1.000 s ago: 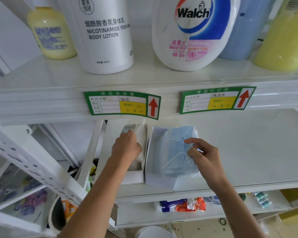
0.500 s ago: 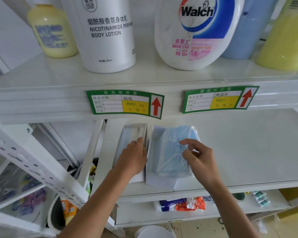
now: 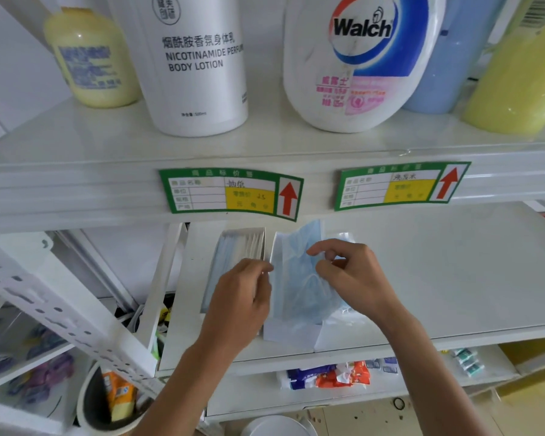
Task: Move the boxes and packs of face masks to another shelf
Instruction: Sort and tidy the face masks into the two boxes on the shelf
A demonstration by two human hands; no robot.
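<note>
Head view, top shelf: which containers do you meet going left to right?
Small yellow bottle → white body lotion bottle → Walch bottle → blue bottle → yellow-green bottle.

A: What's kept on the middle shelf [image 3: 438, 278]?
B: Mask box [image 3: 233, 256] at left, w/ an open mask pack [image 3: 296, 294] just beside it at right.
A: And above?
B: Body lotion bottle [image 3: 199, 64] is stood left of the Walch bottle [image 3: 356, 61] on the upper shelf [image 3: 107, 146].
</note>
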